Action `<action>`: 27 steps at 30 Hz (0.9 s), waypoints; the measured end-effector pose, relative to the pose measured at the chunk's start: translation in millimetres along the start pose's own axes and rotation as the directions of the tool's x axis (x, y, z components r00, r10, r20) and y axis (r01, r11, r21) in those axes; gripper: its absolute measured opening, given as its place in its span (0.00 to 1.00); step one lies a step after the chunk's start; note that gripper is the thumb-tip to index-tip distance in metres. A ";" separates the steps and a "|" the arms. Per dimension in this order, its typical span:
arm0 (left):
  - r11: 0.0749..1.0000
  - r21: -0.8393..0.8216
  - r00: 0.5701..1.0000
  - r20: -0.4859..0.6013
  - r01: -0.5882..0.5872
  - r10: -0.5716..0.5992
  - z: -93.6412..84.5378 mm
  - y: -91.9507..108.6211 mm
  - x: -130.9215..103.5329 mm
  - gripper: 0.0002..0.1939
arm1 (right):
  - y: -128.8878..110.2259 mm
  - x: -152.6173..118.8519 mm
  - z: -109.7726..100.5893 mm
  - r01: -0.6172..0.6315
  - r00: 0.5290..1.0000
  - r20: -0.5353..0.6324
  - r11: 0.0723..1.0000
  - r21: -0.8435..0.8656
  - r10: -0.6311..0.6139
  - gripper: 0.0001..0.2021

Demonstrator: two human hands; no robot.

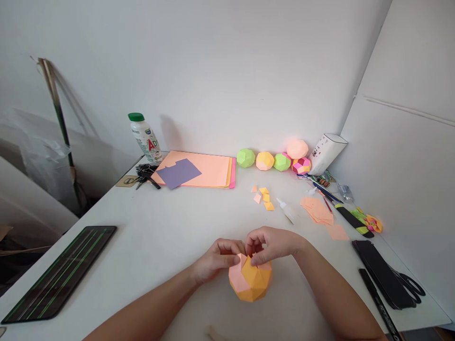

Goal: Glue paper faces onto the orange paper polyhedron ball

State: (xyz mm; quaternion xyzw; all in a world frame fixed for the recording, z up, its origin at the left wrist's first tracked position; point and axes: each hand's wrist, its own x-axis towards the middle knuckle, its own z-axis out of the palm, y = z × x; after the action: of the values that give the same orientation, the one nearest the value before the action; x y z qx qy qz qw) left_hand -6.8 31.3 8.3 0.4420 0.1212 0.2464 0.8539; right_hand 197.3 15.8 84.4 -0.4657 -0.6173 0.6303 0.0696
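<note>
- Left hand [217,259] grips the orange and pink paper polyhedron [250,282], lower centre of the frame, fingers curled on its pink side.
- Right hand [270,245] pinches a paper flap at its top edge.
- Cut paper squares [264,197] and a glue bottle [287,210] lie above.
- Finished paper balls [273,160] line the wall, upper centre.

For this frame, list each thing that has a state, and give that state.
Orange and pink faceted paper ball: unfinished, top open, held.
Left hand: pinching the ball's rim.
Right hand: pinching a pink flap.
White bottle with green cap: capped, upright.
Small white glue bottle: lying down.
Black scissors: closed.
</note>
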 end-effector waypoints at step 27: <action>0.998 -0.043 0.999 -0.017 0.040 -0.041 1.2 -0.9 0.7 0.09 | -4.7 -6.0 7.0 0.066 0.990 -0.121 0.995 -0.072 -0.074 0.09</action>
State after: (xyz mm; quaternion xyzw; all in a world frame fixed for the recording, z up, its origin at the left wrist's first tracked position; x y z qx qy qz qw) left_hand -5.4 30.3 8.3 0.4188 0.1325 0.2357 0.8669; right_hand 193.6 7.9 90.0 -0.4839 -0.6488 0.5761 0.1140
